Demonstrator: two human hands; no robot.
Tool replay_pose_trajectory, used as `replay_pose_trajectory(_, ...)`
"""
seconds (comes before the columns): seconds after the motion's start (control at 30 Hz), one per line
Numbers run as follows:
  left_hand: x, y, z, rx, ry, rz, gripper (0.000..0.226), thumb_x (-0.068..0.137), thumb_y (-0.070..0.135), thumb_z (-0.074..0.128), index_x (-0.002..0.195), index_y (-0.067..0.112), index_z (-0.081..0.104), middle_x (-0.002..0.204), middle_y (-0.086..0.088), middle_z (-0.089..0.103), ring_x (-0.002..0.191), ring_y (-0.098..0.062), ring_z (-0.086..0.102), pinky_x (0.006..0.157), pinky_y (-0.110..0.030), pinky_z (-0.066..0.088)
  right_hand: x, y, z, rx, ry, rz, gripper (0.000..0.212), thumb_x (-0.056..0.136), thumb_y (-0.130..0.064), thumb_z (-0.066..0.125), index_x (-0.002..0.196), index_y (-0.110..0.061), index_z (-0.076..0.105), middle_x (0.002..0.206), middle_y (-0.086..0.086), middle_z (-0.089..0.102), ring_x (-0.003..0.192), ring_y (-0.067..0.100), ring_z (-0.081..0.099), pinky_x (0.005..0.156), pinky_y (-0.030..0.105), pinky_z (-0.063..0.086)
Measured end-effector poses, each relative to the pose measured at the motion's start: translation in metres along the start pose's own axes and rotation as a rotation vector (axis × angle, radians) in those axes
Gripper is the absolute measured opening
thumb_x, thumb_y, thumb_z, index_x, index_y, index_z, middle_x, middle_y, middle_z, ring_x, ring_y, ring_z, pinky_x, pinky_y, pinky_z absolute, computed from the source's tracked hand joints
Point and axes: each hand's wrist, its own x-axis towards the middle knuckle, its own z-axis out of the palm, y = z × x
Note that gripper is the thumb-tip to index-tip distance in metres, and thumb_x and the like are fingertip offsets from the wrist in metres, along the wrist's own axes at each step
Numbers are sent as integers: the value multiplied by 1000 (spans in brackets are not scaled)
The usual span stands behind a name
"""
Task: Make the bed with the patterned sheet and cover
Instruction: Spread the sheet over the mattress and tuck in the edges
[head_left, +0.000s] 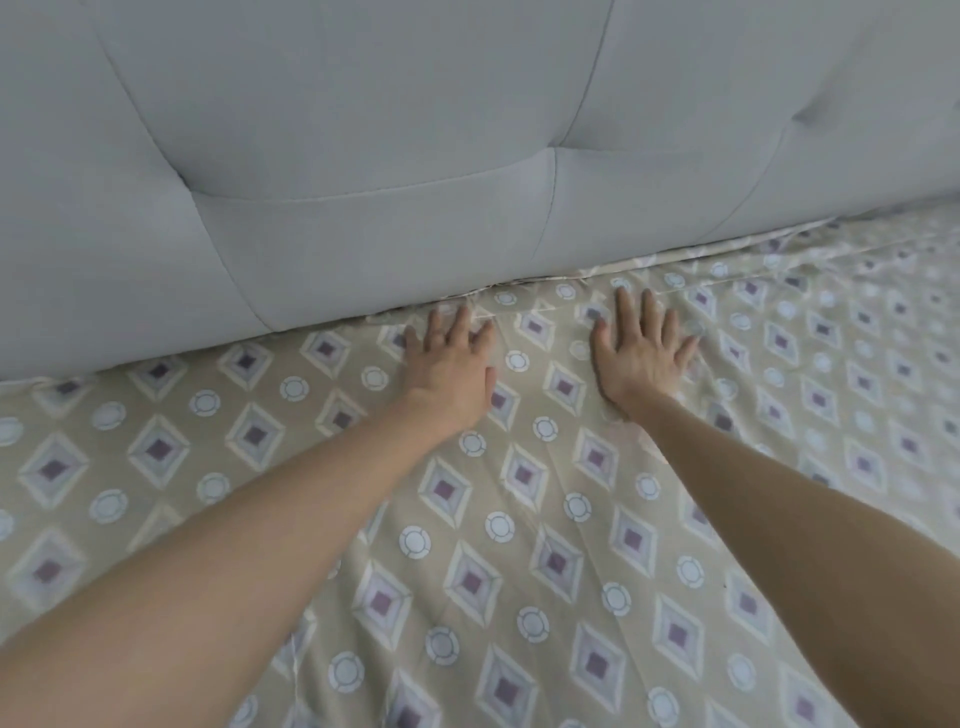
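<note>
At the head of the bed, entries as I log them from my remote station:

1. Thin beige sheet printed with purple-centred diamonds and pale rings (524, 519): spread across the bed right up to the headboard. Its top edge lies along the headboard's base and is bunched towards the right. Long creases run from the hands towards the camera.
2. Left hand (449, 364): palm down on the sheet, fingers straight and spread, tips at the sheet's top edge. It grasps nothing.
3. Right hand (641, 353): near the left but apart from it, likewise flat, fingers fanned, nothing held.
4. Pale grey tufted upholstered headboard (363, 130): fills the upper view and meets the sheet with no open gap showing.

Progress, my estimate: the sheet is laid and I read this as smoothing. Creases and the ruffled edge remain. I see no separate cover, so that step looks undone.

Obstruction: the headboard sits tight against the bed, so tucking the edge may be awkward.
</note>
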Motion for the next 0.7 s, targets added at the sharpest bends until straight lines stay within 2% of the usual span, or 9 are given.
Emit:
replay_pose_trajectory(0.1,12,29,11,-6,-48,-23,68,98,50,17,149,19,-16,155,-12,-25,140,-41,-24,112,-60,-10,25,18,-5,47,20,153,59,96,-47,10,152,-33,-1,160,-3,-8,147,21,-10,114,57,-10)
replay_pose_trajectory(0.17,24,38,17,-4,-53,-55,73,95,58,11,146,20,-24,151,-13,-34,137,-39,-32,109,-61,-16,43,23,-6,38,47,147,58,96,-44,10,152,-33,-1,160,-5,-7,147,23,-9,114,58,-9)
replay_pose_trajectory(0.23,36,38,19,-11,-18,-23,76,93,62,11,146,19,-24,151,-11,-33,139,-32,-32,110,-57,-18,57,25,-5,12,74,70,59,95,-40,13,152,-31,0,160,-6,-4,147,24,-7,115,56,-8)
replay_pose_trajectory(0.33,55,37,16,-24,54,110,80,93,62,14,149,14,-18,156,-5,-24,143,-19,-23,116,-45,-16,77,26,-4,12,112,-48,62,93,-35,21,153,-22,13,160,-4,8,148,23,-3,118,51,-5)
replay_pose_trajectory(0.43,72,38,10,-6,66,198,80,94,61,15,149,12,-15,157,-1,-19,145,-14,-17,118,-39,-11,95,28,-5,6,143,-144,62,87,-33,23,146,-17,29,154,1,26,146,24,9,118,49,0)
replay_pose_trajectory(0.6,95,49,0,-59,65,207,81,93,61,25,152,12,-3,160,-1,-6,147,-14,-5,120,-33,-2,109,29,-8,-6,172,-212,56,81,-34,24,127,-11,47,135,11,48,133,28,32,117,44,14)
replay_pose_trajectory(0.7,99,56,-2,-60,88,190,83,93,60,30,151,9,1,160,-3,1,147,-16,1,120,-34,4,115,27,-14,3,166,-241,56,81,-36,22,117,-6,53,128,17,52,127,30,38,114,41,22)
